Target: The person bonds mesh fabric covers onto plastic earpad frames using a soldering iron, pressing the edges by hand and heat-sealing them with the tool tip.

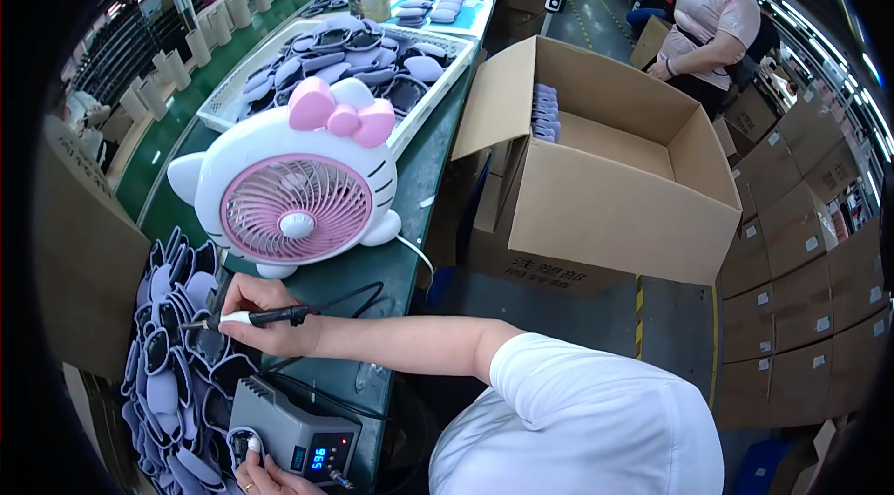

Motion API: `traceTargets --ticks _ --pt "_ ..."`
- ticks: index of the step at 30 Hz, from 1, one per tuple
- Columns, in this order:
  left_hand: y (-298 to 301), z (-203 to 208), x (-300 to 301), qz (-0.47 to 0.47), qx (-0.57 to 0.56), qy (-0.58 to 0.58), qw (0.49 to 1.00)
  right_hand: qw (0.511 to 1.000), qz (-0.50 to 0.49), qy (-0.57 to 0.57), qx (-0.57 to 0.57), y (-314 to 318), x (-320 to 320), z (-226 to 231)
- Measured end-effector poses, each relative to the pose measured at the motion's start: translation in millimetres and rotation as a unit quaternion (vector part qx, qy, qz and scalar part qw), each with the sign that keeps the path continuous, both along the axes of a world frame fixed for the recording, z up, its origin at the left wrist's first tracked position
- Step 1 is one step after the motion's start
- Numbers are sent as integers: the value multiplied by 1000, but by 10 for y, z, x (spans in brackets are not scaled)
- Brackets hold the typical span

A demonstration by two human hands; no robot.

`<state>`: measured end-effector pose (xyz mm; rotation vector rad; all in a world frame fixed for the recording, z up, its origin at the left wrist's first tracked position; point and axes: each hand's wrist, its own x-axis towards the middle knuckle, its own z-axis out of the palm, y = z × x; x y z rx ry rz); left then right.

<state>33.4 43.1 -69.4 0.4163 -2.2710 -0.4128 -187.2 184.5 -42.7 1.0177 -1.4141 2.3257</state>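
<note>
My right hand (265, 318) is closed round a soldering iron (265, 316) with a black-and-white handle. Its metal tip points left over a heap of lilac plastic shells (163, 393) with dark rims and insides. At the lower edge, my left hand (270, 478) pinches one lilac shell (238, 439), dark inside up; a white cover sits on a fingertip. Close beside that hand stands a grey soldering station (289, 425) with a lit blue display. The iron's black cord (358, 295) loops over the bench. Part of my left hand is cut off by the frame.
A white cat-shaped fan (298, 183) with a pink bow stands beyond my right hand. Behind it, a white tray (438, 90) holds more shells. An opened carton (615, 206) is right of the green bench (410, 216). Another person (708, 20) stands beyond; stacked cartons (805, 262) line the right.
</note>
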Motion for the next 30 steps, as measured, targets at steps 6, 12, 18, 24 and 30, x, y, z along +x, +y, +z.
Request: traceTargets --ticks 6,12,18,24,30 --pt "-566 -508 -19 -10 -67 39 997 1000 -2 -6 20 -81 70 -59" --pt "-468 -423 -31 -23 -89 38 995 999 2 7 40 -98 3 -134" --pt "-175 -135 -51 -24 -59 24 998 1000 -1 -4 20 -103 -30 -139" --pt "32 41 -47 25 -51 24 998 1000 -1 14 7 -128 -26 -114" --pt "155 143 -81 52 -67 36 996 1000 -18 6 14 -87 -38 -143"
